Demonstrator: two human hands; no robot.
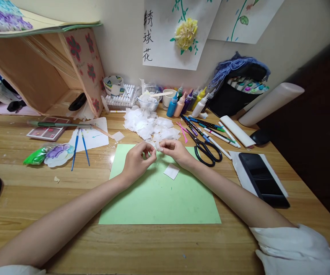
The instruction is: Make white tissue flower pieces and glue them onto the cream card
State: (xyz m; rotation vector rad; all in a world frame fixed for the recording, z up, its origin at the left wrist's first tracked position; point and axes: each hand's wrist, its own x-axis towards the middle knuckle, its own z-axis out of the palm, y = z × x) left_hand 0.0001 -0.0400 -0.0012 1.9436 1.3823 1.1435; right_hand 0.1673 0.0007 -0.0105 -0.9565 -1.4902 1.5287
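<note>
Above the far part of a light green sheet of paper (153,198), both my hands are close together. My right hand (175,151) pinches a small piece of thin white paper (158,146) between thumb and forefinger. Right beside it, my left hand (139,158) has thumb and forefinger pressed together; whatever is between them is too small to make out. A white paper square (171,171) lies on the green sheet just below my right hand. Behind my hands is a loose pile of thin white paper pieces (146,124).
Black-handled scissors (206,151) and several pens (219,147) lie to the right, near a black phone-like object (264,179). Small paint bottles (186,104) stand at the back. Paintbrushes (85,147) and a green packet (37,156) are on the left, before a pink box (83,72).
</note>
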